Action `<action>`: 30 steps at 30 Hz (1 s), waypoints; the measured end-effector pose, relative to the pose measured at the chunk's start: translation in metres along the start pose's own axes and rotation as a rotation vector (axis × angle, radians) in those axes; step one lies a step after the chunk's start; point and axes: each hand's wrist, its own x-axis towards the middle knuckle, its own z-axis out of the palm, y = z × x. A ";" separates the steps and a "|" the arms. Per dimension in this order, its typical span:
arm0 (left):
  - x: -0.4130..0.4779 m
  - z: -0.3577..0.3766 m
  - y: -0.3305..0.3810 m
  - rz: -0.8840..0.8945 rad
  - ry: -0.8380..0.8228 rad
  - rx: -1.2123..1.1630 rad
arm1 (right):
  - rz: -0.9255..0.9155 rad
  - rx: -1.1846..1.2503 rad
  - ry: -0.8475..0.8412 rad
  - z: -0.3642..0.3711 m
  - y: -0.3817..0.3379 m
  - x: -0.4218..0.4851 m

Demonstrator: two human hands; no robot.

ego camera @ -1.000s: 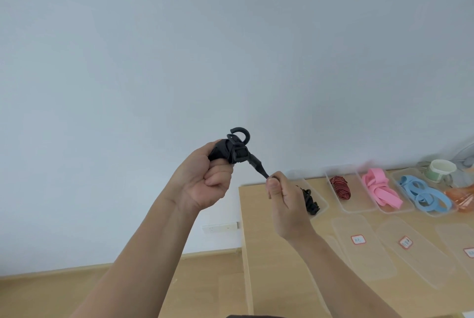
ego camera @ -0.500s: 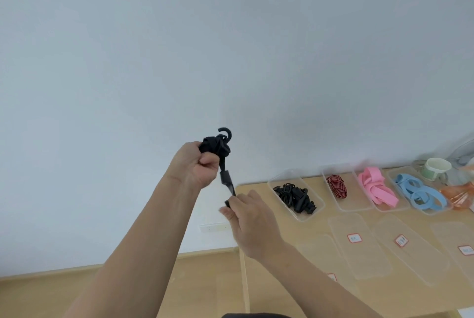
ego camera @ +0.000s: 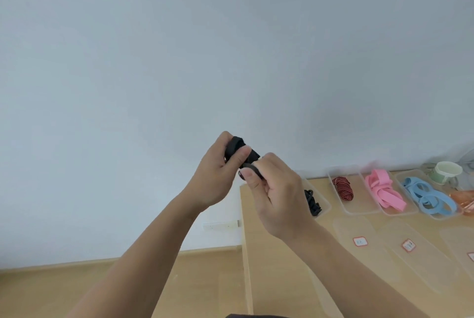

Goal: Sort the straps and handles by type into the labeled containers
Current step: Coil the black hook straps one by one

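I hold a bundled black strap [ego camera: 234, 149] up in front of the wall, left of the table. My left hand [ego camera: 215, 176] grips the bundle. My right hand [ego camera: 275, 194] is closed on the strap's lower end, touching the left hand. The strap's hook is hidden. Behind my right hand stands a clear container with black straps [ego camera: 314, 204]. Further right are containers with a red-black striped strap [ego camera: 343, 188], pink straps [ego camera: 383, 189] and blue loop straps [ego camera: 427, 195].
The wooden table [ego camera: 277, 279] starts at mid-frame, its left edge below my hands. Clear lids with red-framed labels [ego camera: 360, 241] lie in front of the containers. A pale green cup [ego camera: 447, 171] and an orange item [ego camera: 465, 199] sit at the far right. Wooden floor lies to the left.
My right hand rose from below the bundle and closed against my left hand. The pulled-out strap end has been gathered in, and the hook no longer shows above the left fist.
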 end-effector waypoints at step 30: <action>-0.017 -0.019 0.013 0.175 -0.272 0.169 | 0.743 0.702 -0.079 -0.017 -0.017 0.026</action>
